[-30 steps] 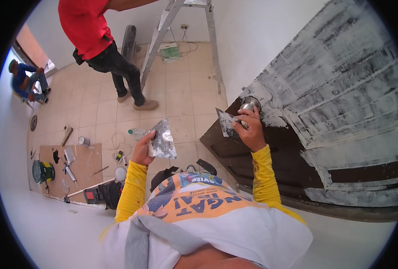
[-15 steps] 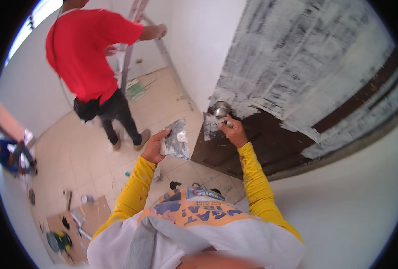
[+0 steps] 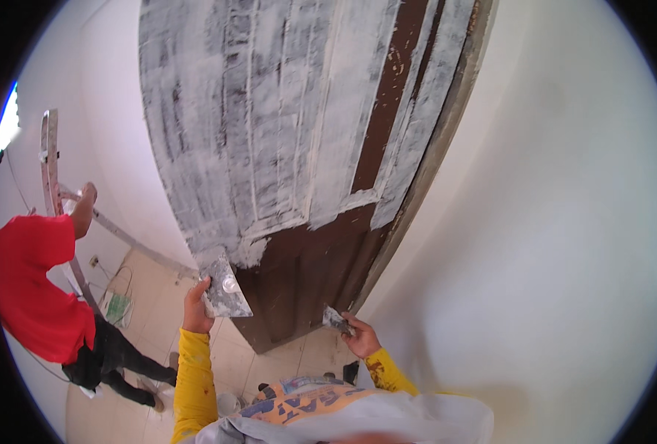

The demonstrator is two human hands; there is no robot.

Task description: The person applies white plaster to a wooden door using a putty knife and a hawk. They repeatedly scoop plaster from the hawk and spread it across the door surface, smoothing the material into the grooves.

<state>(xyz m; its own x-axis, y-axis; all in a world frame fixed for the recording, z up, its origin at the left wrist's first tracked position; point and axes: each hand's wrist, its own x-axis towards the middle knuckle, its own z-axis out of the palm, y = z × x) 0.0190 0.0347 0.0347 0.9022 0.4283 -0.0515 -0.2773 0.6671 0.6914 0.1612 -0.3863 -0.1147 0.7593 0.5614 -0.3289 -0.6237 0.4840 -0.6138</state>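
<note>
One door [image 3: 291, 163], pale above and brown below

Head view: the door stands ahead of the person, its upper part smeared with streaky white and grey coating. A long brown strip [image 3: 382, 111] shows through near its right edge, and the lower part is brown with a ragged border. The left hand [image 3: 197, 305] grips a wide metal plate [image 3: 223, 297] by its side, thumb on the face, which bears pale smears and a bright round patch. The right hand [image 3: 362, 342] grasps a smaller scraper [image 3: 334, 320], its whitish blade near the door's bottom in the picture; whether it touches, I cannot tell. Both sleeves are yellow. Off to the left, a person in a red shirt [image 3: 32, 259] stands on the tiled floor [image 3: 228, 359] by a stepladder [image 3: 50, 155].
</note>
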